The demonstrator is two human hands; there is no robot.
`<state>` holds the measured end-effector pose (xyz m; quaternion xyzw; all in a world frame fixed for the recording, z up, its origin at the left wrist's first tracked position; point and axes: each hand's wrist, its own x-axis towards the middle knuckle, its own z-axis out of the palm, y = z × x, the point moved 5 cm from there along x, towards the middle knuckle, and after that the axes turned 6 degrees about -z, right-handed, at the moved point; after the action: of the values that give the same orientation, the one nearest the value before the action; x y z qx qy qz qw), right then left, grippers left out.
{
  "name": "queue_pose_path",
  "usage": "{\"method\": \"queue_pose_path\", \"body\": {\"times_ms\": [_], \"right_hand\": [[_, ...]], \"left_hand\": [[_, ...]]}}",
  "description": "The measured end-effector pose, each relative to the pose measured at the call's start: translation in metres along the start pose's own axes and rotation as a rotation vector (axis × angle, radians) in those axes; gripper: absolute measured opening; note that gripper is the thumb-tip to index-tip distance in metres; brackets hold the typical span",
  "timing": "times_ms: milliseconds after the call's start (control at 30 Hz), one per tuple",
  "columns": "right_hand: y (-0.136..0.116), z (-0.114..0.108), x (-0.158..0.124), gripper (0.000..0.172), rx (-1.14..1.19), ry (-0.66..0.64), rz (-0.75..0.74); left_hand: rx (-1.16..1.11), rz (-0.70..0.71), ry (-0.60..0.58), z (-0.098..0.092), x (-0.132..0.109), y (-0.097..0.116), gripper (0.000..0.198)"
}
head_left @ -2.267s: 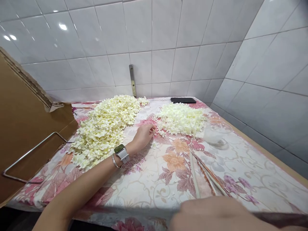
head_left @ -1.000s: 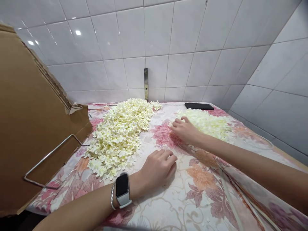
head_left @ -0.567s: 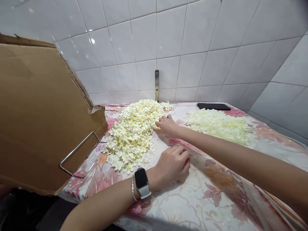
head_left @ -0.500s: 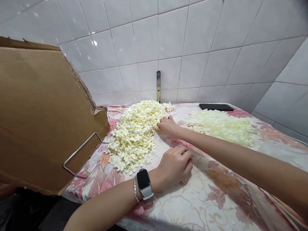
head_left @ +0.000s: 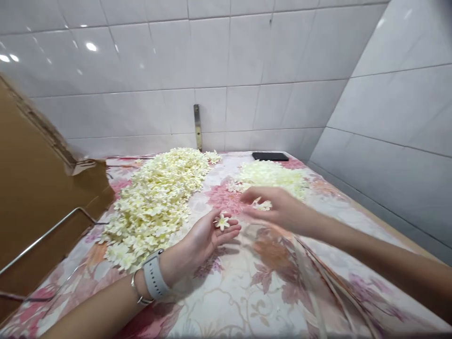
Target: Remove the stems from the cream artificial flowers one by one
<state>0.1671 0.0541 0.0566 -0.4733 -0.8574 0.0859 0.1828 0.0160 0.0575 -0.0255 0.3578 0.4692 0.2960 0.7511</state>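
My left hand (head_left: 205,236) is turned palm up over the cloth, holding a small white artificial flower (head_left: 222,221) with a pale yellow centre at its fingers. To its left lies a big heap of cream-white artificial flowers (head_left: 155,202). My right hand (head_left: 273,207), blurred by motion, hovers to the right with thumb and fingers apart; nothing shows between them. Just behind it is a second, flatter pile of paler flower pieces (head_left: 271,174), and a few white flowers (head_left: 262,204) show past its fingers.
A floral cloth (head_left: 247,301) covers the table. At the left stands a cardboard sheet (head_left: 28,188) with a bent metal wire frame (head_left: 45,244) before it. A black phone (head_left: 270,156) lies by the tiled wall (head_left: 247,52), under which a metal bracket (head_left: 197,127) is fixed.
My left hand has turned palm up and now shows a flower. My right hand has left the big heap and moved right towards the paler pile. The view has swung right.
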Motion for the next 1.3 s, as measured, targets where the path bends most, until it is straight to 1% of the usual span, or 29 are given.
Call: {"method": "queue_pose_path", "body": {"times_ms": [67,100,133,167,233,267,333,367,433,467,533,600,633,700,733,767,833,867,933,1033,1167,1300], "right_hand": [[0.036,-0.033,-0.021,0.017,-0.053,0.037,0.16],[0.057,-0.048,-0.032,0.014,-0.093,0.039,0.241],[0.078,-0.059,-0.042,0.012,-0.129,0.014,0.315],[0.096,-0.065,-0.051,0.013,-0.157,-0.024,0.382],[0.124,-0.066,-0.064,0.016,-0.187,-0.119,0.469],[0.132,-0.062,-0.067,0.016,-0.196,-0.165,0.493],[0.138,-0.05,-0.069,0.009,-0.211,-0.253,0.516],[0.138,-0.044,-0.067,0.01,-0.219,-0.292,0.521],[0.136,-0.037,-0.064,0.02,-0.233,-0.357,0.526],[0.134,-0.036,-0.062,0.023,-0.239,-0.379,0.525],[0.133,-0.043,-0.059,0.02,-0.252,-0.386,0.52],[0.128,-0.057,-0.055,0.011,-0.271,-0.339,0.506],[0.122,-0.064,-0.053,0.012,-0.279,-0.301,0.487],[0.103,-0.075,-0.048,0.016,-0.272,-0.227,0.419],[0.09,-0.076,-0.044,0.017,-0.253,-0.205,0.366],[0.075,-0.074,-0.04,0.017,-0.225,-0.192,0.309],[0.047,-0.06,-0.033,0.021,-0.137,-0.212,0.169],[0.037,-0.051,-0.03,0.023,-0.117,-0.234,0.142],[0.026,-0.035,-0.026,0.026,-0.102,-0.265,0.115],[0.027,-0.022,-0.022,0.028,-0.09,-0.268,0.108],[0.033,-0.027,-0.02,0.027,-0.043,-0.254,0.071],[0.029,-0.031,-0.017,0.026,-0.004,-0.254,0.033]], "left_hand": [[-0.041,-0.044,-0.005,0.004,-0.001,-0.008,0.019],[-0.054,-0.056,-0.012,0.006,0.0,-0.01,0.019],[-0.062,-0.071,-0.023,0.009,0.001,-0.012,0.02],[-0.07,-0.082,-0.04,0.014,0.002,-0.012,0.021],[-0.087,-0.108,-0.085,0.028,0.008,-0.012,0.025],[-0.098,-0.12,-0.108,0.037,0.012,-0.011,0.027],[-0.128,-0.147,-0.149,0.056,0.02,-0.009,0.029],[-0.149,-0.155,-0.162,0.065,0.024,-0.009,0.029],[-0.189,-0.171,-0.188,0.08,0.029,-0.008,0.03],[-0.206,-0.18,-0.199,0.086,0.032,-0.009,0.031],[-0.233,-0.204,-0.222,0.094,0.035,-0.011,0.034],[-0.255,-0.223,-0.243,0.098,0.037,-0.013,0.037],[-0.265,-0.229,-0.255,0.099,0.039,-0.014,0.038],[-0.286,-0.234,-0.28,0.103,0.043,-0.015,0.042],[-0.295,-0.236,-0.292,0.105,0.044,-0.016,0.043],[-0.303,-0.236,-0.302,0.108,0.046,-0.016,0.045],[-0.315,-0.229,-0.316,0.113,0.048,-0.016,0.047],[-0.318,-0.223,-0.321,0.115,0.049,-0.015,0.046],[-0.32,-0.21,-0.329,0.117,0.05,-0.016,0.042],[-0.322,-0.197,-0.337,0.115,0.052,-0.017,0.038],[-0.33,-0.189,-0.352,0.112,0.056,-0.02,0.036],[-0.34,-0.172,-0.369,0.112,0.058,-0.019,0.029]]}}
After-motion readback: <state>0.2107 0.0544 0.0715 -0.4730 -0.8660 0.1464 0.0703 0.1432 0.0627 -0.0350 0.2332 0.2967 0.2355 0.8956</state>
